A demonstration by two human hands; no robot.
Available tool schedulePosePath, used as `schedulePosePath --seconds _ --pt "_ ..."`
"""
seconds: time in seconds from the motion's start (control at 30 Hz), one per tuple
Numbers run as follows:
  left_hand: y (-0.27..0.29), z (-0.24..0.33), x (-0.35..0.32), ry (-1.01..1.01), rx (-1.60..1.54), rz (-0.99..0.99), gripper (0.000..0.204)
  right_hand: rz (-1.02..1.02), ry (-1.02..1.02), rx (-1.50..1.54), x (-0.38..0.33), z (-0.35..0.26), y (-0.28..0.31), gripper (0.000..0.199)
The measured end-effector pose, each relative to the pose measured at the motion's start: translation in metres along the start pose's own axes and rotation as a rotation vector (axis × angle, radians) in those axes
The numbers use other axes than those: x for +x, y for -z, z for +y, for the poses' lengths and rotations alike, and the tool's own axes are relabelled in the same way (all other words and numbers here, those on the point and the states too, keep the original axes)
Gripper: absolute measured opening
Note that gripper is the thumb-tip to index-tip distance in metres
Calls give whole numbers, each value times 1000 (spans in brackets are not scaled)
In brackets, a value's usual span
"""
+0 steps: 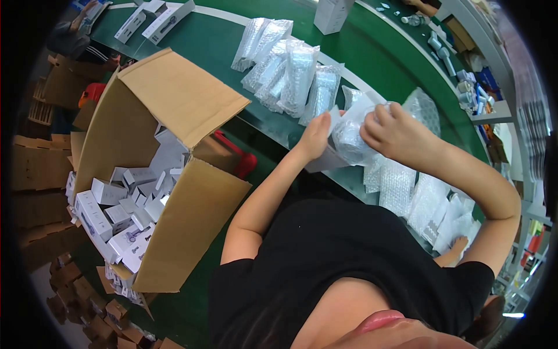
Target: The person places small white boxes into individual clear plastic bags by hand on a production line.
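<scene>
My left hand (315, 136) is closed on the side of a white carton (327, 161) with its flaps raised, just in front of my chest over the bench edge. A bubble-wrapped item (347, 138) shows at the carton's opening; what the wrap holds is not clear. Curled over the item from the right, my right hand (396, 131) grips its wrap, fingertips partly hidden. Beyond my hands several bubble-wrapped pale blue items (299, 78) lie in a row on the green bench. Bubble-wrap pouches (397, 187) lie nearer, below my right forearm.
To the left stands a large open cardboard box (168, 244) with several white cartons (110, 192) inside. More white cartons (168, 22) lie at the bench's far left, one carton (333, 14) upright at the back. Another person's hand (459, 244) rests near the pouches at right.
</scene>
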State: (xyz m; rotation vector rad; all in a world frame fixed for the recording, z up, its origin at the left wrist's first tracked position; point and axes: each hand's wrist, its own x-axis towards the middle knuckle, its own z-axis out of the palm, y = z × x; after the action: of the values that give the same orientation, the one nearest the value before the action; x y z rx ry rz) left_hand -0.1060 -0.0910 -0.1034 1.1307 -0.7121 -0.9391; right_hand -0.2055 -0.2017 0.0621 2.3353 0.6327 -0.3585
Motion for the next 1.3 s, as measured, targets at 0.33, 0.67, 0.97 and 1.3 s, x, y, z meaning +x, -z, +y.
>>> schedulePosePath --seconds 0.33,0.67,0.97,1.3 --pt "4 -45 -11 -366 -69 123 50 10 22 819 41 -33 -18 37" --pt "-14 29 -1 -335 -260 114 64 773 -705 1175 -12 -52 -23 57" --pt "-62 136 75 -798 1003 207 77 1069 -1106 1844 -28 24 -166 70" --pt "221 175 -116 -196 1588 1111 31 1218 -1653 1701 -2 72 -463 90"
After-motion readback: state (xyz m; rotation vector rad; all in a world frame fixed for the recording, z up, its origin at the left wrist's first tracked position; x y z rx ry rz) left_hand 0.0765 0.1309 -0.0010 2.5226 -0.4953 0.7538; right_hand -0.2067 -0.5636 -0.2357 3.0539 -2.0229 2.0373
